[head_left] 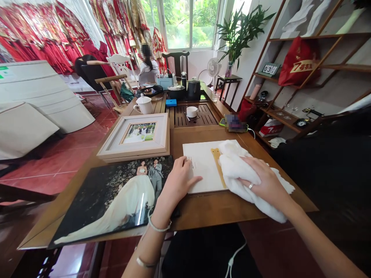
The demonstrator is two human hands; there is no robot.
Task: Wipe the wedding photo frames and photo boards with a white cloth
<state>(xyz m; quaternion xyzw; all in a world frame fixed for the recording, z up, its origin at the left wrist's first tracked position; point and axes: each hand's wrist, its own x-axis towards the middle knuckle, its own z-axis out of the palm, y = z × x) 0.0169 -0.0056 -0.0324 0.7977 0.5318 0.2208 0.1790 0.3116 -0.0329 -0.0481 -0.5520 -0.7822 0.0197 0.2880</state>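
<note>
A white board or album cover [203, 164] with a small tan mark lies flat on the wooden table [203, 208]. My left hand [178, 181] rests on its left edge, fingers curled and pressing down. My right hand [265, 183] lies on a bunched white cloth [240, 170], gripping it against the board's right side. A large glossy wedding photo [116, 197] lies just left of my left hand. Behind it stands a stack of white picture frames [136, 135].
A tea tray with a white cup [191, 111], a white mug [144, 104], kettles [193, 88] and a blue box sits farther back. A phone [235, 123] lies at the right edge. A person sits at the far end. Shelves stand right, red garments hang left.
</note>
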